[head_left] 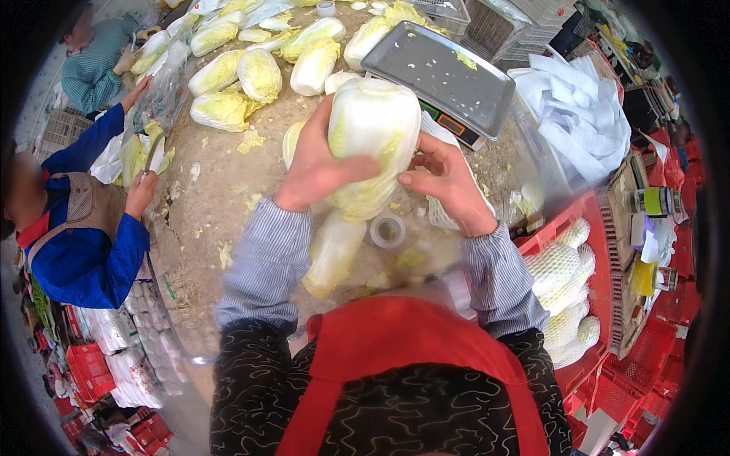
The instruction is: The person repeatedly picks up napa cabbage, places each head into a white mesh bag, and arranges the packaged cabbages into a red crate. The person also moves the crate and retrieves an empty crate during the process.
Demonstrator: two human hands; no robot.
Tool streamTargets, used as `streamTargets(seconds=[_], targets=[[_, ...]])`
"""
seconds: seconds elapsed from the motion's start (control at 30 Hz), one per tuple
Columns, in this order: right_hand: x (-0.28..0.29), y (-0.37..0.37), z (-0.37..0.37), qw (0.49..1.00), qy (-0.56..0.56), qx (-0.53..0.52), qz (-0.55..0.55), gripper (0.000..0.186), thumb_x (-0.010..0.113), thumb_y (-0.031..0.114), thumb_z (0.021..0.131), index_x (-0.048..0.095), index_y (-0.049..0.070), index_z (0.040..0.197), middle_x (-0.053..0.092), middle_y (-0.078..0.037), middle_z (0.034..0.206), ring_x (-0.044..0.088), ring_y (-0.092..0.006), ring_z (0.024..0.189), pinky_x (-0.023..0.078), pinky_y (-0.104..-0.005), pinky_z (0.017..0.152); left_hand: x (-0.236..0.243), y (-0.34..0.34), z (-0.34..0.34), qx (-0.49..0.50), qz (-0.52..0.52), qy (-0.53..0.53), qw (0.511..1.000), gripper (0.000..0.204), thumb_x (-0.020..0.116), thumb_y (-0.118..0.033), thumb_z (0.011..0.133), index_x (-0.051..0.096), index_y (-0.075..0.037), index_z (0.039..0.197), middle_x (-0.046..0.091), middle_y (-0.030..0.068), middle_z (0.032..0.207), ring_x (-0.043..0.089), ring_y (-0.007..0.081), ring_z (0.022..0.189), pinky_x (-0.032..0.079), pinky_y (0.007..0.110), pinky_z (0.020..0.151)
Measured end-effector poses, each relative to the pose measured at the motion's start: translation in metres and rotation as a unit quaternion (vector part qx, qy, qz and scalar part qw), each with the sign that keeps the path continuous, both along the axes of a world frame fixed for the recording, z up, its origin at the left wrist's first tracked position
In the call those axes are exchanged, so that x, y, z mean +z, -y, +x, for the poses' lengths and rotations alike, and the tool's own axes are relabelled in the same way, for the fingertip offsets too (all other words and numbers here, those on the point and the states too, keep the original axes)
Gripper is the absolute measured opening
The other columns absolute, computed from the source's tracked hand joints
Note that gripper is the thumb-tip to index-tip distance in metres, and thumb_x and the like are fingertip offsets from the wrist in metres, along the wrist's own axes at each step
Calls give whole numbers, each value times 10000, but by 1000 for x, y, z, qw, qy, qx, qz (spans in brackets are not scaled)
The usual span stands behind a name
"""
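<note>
Above the table a pale napa cabbage is held up with its white base toward the far side. My left hand is closed around its left side, thumb across the front. On the opposite side, the curled fingers and thumb of my right hand press against the cabbage's edge; some fingertips are hidden. Part of a white foam net sleeve shows under my right hand. Below the held cabbage lie another napa cabbage and a clear roll of tape.
A scale with a grey metal tray stands beyond my right hand. Several cabbages lie at the far left. White foam sleeves are heaped at right, above a red crate of sleeved cabbages. A co-worker in blue holds a knife.
</note>
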State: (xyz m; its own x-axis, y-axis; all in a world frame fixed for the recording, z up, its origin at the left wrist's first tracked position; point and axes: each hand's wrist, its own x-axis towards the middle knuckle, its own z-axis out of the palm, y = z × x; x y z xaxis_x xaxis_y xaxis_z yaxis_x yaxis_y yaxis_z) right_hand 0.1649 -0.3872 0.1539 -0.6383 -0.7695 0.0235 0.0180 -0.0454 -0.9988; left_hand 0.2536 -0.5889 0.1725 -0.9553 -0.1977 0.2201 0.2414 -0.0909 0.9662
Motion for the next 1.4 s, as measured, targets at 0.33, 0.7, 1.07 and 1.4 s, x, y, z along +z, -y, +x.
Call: streamTargets(seconds=[0.33,0.7,1.07,1.4], targets=[[-15,-8,-12,953,254,136,-95,469,688,147,831,611,-69,1240,682,-107,1176,640,-175,1062,480,-316,963,12,8,0,-59,-31,-9,998,964,867,-145,568,414,18,1403,560,117,1294,556,226,1193,441,357,1031],[23,-144,-11,979,78,57,-181,529,692,316,892,532,-39,1251,683,-123,1003,659,-307,948,515,-409,892,-40,69,87,337,-281,190,878,852,899,-297,684,452,65,1313,620,224,1171,630,329,1073,525,409,924],[11,-212,-21,944,149,-256,-144,435,618,179,967,521,-15,1344,645,-113,1250,652,-209,1103,512,-348,981,-85,-58,46,253,-348,70,900,584,804,-243,804,540,20,1254,583,180,1173,575,302,1068,484,391,897],[5,-270,11,968,65,-238,-53,531,607,82,918,463,-22,1418,621,-116,1304,592,-196,1194,434,-326,1039,-124,-179,-47,39,-286,113,951,288,707,-214,878,591,-8,1043,636,106,1001,629,243,903,508,382,740]])
